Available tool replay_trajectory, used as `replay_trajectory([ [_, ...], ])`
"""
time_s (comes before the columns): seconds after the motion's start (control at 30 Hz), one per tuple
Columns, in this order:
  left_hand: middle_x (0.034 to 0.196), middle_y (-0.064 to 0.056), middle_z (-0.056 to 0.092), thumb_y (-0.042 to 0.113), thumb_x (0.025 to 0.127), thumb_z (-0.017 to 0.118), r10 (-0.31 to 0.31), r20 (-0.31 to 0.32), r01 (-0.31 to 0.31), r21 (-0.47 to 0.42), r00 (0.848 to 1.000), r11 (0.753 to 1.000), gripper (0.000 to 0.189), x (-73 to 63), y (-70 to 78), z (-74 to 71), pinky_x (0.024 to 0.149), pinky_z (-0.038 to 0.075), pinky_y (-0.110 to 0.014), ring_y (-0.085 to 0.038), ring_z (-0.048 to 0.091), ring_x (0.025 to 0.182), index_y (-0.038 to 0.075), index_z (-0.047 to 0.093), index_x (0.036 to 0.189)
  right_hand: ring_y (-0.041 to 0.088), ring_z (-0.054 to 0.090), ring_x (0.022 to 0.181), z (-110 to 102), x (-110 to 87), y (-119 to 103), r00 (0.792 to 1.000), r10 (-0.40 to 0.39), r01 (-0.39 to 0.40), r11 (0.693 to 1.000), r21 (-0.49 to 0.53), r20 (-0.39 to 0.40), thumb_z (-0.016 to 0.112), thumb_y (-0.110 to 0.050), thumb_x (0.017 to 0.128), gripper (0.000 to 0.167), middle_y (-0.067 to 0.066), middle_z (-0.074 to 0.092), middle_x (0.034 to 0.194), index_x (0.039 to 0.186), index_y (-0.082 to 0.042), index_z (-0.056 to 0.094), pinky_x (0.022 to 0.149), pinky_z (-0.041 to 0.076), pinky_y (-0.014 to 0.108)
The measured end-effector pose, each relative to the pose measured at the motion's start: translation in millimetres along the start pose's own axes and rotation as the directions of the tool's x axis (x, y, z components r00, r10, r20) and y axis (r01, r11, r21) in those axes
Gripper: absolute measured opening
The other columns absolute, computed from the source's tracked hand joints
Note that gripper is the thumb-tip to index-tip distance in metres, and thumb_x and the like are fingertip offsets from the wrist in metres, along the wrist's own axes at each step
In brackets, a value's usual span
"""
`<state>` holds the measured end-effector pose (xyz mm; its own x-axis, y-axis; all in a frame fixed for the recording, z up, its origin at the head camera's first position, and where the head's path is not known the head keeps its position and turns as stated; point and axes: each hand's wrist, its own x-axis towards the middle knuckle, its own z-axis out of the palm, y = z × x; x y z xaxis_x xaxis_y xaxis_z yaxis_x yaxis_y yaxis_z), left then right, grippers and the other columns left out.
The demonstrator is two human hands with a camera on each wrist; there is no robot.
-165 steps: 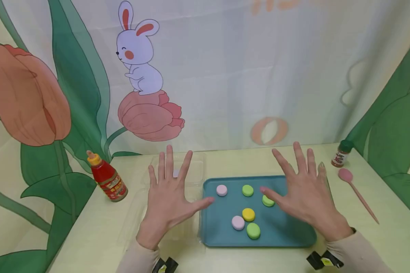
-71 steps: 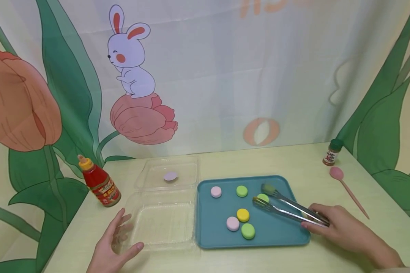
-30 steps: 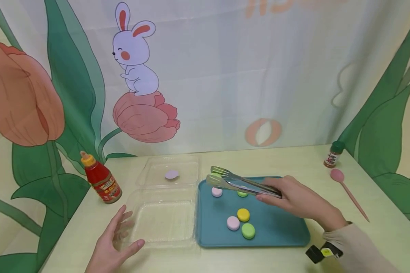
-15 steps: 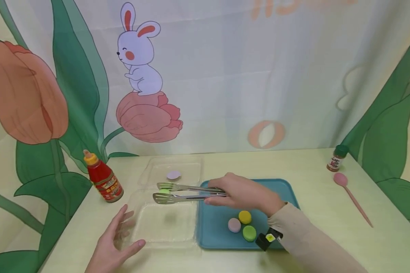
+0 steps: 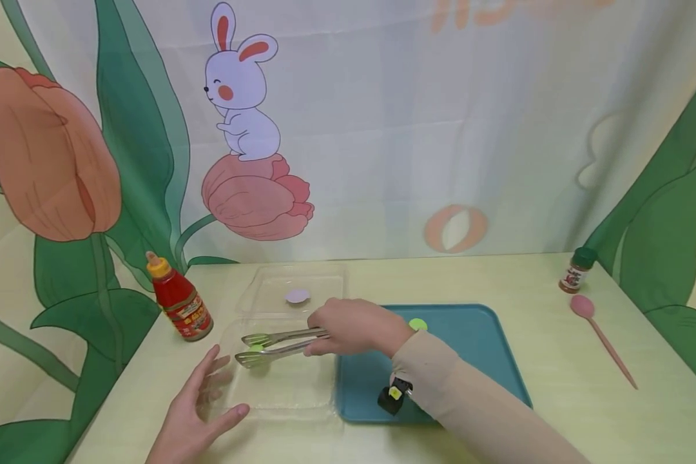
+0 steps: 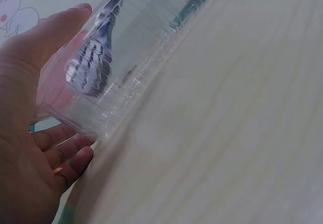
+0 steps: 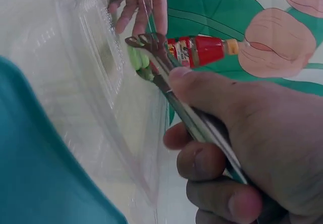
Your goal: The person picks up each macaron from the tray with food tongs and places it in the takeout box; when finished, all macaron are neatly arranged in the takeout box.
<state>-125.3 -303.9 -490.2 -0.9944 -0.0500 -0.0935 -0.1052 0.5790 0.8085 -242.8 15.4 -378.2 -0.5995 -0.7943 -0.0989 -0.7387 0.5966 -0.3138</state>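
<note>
My right hand (image 5: 356, 325) grips metal tongs (image 5: 290, 336) by the handles. Between the tong heads sits a green macaron (image 7: 137, 59), over the left part of a clear plastic container (image 5: 292, 394). At that container's left side my left hand (image 5: 188, 412) lies with fingers and thumb spread; its fingertips are right at the container wall (image 6: 126, 90) in the left wrist view. The blue tray (image 5: 470, 348) stands right of the container, with one green macaron (image 5: 417, 324) showing near its back edge. My right forearm covers the rest of the macarons on the tray.
The container's clear lid (image 5: 325, 283) lies behind, with a lilac oval (image 5: 297, 296) on it. Back left stands a red sauce bottle (image 5: 182, 303). At the right are a green-capped spice jar (image 5: 577, 270) and a pink spoon (image 5: 603, 338). A printed curtain (image 5: 371, 142) hangs behind the table.
My right hand has picked up the tongs, taken a green macaron from the tray and carried it left over the container. My left hand has moved to the container's left side and stayed there.
</note>
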Motion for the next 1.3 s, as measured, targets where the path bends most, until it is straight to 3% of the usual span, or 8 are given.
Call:
replay_trajectory([
  [0.13,0.177,-0.012,0.041,0.055,0.089,0.093,-0.008,0.002,0.008,0.005,1.0,1.0,0.127,-0.5,0.8,2.1,0.124,0.042,-0.072,-0.044,0.049,0.156,0.031,0.008,0.181,0.008,0.059,0.074,3,7.7,-8,0.997,0.067,-0.064,0.996,-0.062,0.039,0.074,-0.048,0.108,0.03,-0.009,0.065,0.085,0.109,-0.019,0.076,0.071,0.054,0.031],
  [0.23,0.177,-0.012,0.041,0.055,0.089,0.093,-0.01,0.004,0.01,-0.003,1.0,1.0,0.127,-1.4,1.1,3.0,0.124,0.042,-0.071,-0.045,0.049,0.156,0.03,0.009,0.181,0.008,0.059,0.075,6,9.0,-11,0.993,0.106,-0.101,0.991,-0.087,0.056,0.075,-0.049,0.107,0.033,-0.009,0.066,0.088,0.114,-0.018,0.078,0.072,0.056,0.032],
  [0.47,0.177,-0.012,0.041,0.054,0.089,0.093,-0.004,0.003,0.004,0.009,1.0,1.0,0.126,-1.7,1.3,1.0,0.123,0.045,-0.069,-0.044,0.05,0.154,0.03,0.009,0.181,0.009,0.061,0.074,7,6.7,-10,0.991,0.127,-0.125,0.99,-0.065,0.035,0.077,-0.053,0.104,0.035,-0.009,0.064,0.086,0.102,-0.018,0.071,0.067,0.054,0.03],
  [0.67,0.177,-0.011,0.042,0.054,0.089,0.093,-0.002,0.001,0.002,0.015,1.0,1.0,0.127,2.0,2.6,-0.1,0.124,0.046,-0.068,-0.043,0.05,0.155,0.031,0.008,0.181,0.009,0.064,0.076,0,-3.5,-5,0.995,0.101,-0.101,0.995,-0.012,-0.015,0.077,-0.054,0.104,0.037,-0.008,0.068,0.092,0.105,-0.018,0.071,0.069,0.057,0.032],
  [0.8,0.178,-0.012,0.04,0.057,0.089,0.092,-0.028,0.021,0.028,0.007,0.999,1.0,0.129,3.3,2.5,1.0,0.125,0.043,-0.07,-0.044,0.046,0.158,0.032,0.004,0.181,0.007,0.065,0.074,-5,-20.5,2,0.994,0.078,-0.074,0.996,0.051,-0.08,0.077,-0.055,0.104,0.038,-0.008,0.071,0.095,0.111,-0.017,0.072,0.068,0.058,0.031],
  [1.0,0.178,-0.013,0.039,0.056,0.089,0.092,-0.034,0.029,0.034,-0.001,0.999,0.999,0.13,1.8,0.6,0.5,0.125,0.042,-0.07,-0.044,0.047,0.158,0.031,0.004,0.181,0.007,0.06,0.061,-14,-55.8,16,0.979,0.085,-0.051,0.982,0.184,-0.184,0.076,-0.055,0.104,0.042,-0.008,0.064,0.072,0.116,-0.016,0.069,0.063,0.055,0.029],
  [1.3,0.178,-0.012,0.038,0.055,0.091,0.091,-0.028,0.029,0.028,-0.011,0.999,1.0,0.127,2.3,-0.2,0.9,0.125,0.042,-0.071,-0.042,0.047,0.157,0.03,0.003,0.181,0.005,0.04,0.055,-36,-116.2,35,0.924,0.178,-0.073,0.951,0.302,-0.338,0.08,-0.049,0.104,0.04,-0.008,0.044,0.067,0.119,-0.015,0.065,0.057,0.041,0.027],
])
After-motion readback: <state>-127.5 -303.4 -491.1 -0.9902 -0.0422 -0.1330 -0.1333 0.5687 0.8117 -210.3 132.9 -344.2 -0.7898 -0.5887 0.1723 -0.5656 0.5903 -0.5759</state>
